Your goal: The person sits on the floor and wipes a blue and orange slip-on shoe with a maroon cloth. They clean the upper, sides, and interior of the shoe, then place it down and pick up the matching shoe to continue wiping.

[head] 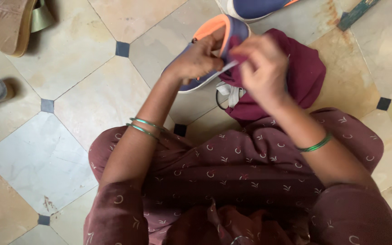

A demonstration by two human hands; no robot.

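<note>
Nearest, over the patterned maroon lap, the right hand [264, 68] pinches a white shoelace [227, 67] between bunched fingertips, drawing it taut. The left hand [198, 59] curls around the heel end of a purple sneaker [232, 34], fingers pressed onto its orange lining. The lace could slip from that small pinch, or the sneaker could twist, since the left hand holds it only at the collar while it rests partly on a maroon cloth [305, 72]. More lace lies loose below the hands and could snag. The sneaker lies tilted on the marble tile floor [91, 109], white-soled, orange inside. Farther off, a second matching sneaker [255, 8], and a tan sandal [13, 25] at the upper left.
</note>
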